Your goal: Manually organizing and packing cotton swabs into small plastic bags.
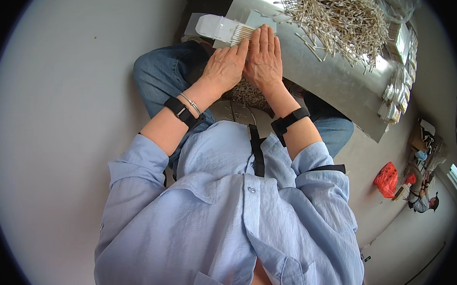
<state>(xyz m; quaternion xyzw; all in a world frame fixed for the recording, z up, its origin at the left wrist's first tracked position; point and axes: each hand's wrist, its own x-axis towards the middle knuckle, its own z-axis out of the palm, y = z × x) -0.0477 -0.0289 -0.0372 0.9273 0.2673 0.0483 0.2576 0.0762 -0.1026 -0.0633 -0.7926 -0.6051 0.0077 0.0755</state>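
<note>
A row of cotton swabs (241, 34) lies side by side at the mouth of a small white packet (215, 28), over the near edge of the metal table. My left hand (224, 69) is bent round the near side of the packet and swabs, its index finger along the swabs and its thumb hidden. Against the right end of the row rests my right hand (264, 60), fingers straight and close together, pointing away from me. Its palm side is out of sight. The two hands touch near the index fingers.
A large heap of loose cotton swabs (343, 23) covers the far right of the metal table (332, 74). Stacked filled packets (397, 94) line its right edge. Below my hands, more swabs (247, 95) sit between my knees. A red plastic bag (386, 180) and another person (422, 203) are farther right.
</note>
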